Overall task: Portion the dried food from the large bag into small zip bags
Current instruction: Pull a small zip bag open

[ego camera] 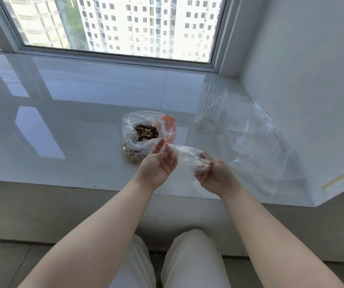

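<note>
Both hands hold one small clear zip bag (pixel 187 155) above the sill's (pixel 63 129) near edge, the left hand (pixel 158 166) pinching its top corner, the right hand (pixel 212 175) gripping its bunched end, just before the open bag of mixed nuts (pixel 146 133).

No readable text, label, brand, number or sign is showing anywhere. The large bag (pixel 146 132) is showing an orange patch, its print illegible. The clear bags (pixel 256 142) and glass (pixel 209 109) are bearing no lettering.
</note>
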